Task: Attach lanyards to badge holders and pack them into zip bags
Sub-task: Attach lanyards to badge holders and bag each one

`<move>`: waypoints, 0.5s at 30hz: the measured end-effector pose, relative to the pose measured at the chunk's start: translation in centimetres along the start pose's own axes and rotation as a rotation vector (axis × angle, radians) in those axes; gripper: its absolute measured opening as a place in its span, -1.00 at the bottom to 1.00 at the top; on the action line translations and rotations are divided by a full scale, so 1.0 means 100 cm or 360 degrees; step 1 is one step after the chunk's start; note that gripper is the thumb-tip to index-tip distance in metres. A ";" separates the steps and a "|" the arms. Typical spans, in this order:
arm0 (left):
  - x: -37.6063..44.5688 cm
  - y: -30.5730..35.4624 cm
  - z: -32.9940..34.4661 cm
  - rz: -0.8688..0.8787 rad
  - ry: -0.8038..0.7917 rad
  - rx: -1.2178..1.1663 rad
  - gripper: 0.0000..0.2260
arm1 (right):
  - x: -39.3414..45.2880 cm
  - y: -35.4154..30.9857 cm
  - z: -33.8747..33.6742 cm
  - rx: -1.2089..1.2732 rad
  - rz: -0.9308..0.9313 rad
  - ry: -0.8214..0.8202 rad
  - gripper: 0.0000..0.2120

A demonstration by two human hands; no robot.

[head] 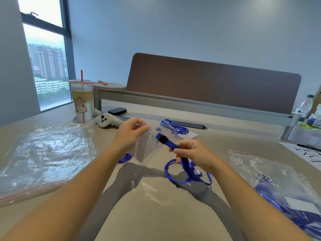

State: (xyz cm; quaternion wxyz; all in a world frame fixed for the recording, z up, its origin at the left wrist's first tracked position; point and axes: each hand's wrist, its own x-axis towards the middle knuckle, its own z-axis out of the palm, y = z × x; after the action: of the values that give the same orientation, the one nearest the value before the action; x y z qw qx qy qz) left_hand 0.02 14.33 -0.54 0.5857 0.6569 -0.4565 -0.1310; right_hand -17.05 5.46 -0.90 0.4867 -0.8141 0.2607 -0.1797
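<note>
Left hand [132,131] pinches clear holder [147,146] at 12 o'clock; right hand [192,153] grips lanyard [184,164]. Risk: clasp [163,139] slips off slick holder; strap tangles.

The clear badge holder [147,150] is so transparent that its edges mostly vanish against the table [156,214]. The left hand [130,131] hides the holder's top corner, and the left forearm covers part of a blue lanyard [184,164] loop below it. Whether the lanyard's black clip [163,139] actually grips the holder is hard to tell. Right of the holder, the zip bag [271,180] is cut off by the picture's edge, its contents blurred. The paper [305,153] beyond it carries unreadable black marks.
</note>
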 end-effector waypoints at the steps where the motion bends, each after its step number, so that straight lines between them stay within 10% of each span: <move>1: 0.000 0.000 -0.003 -0.0003 0.0001 0.0003 -0.82 | 0.000 -0.001 -0.001 -0.0006 0.0016 -0.0030 -0.77; 15: -0.006 0.008 -0.019 0.0169 -0.0639 0.0358 -0.83 | 0.017 -0.014 -0.015 -0.0104 0.0151 -0.0066 -0.84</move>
State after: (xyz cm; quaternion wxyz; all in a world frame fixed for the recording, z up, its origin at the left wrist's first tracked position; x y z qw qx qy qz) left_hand 0.64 16.12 0.49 0.4122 0.6539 -0.6095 -0.1763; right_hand -16.15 3.92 1.16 0.4731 -0.8199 0.2947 -0.1308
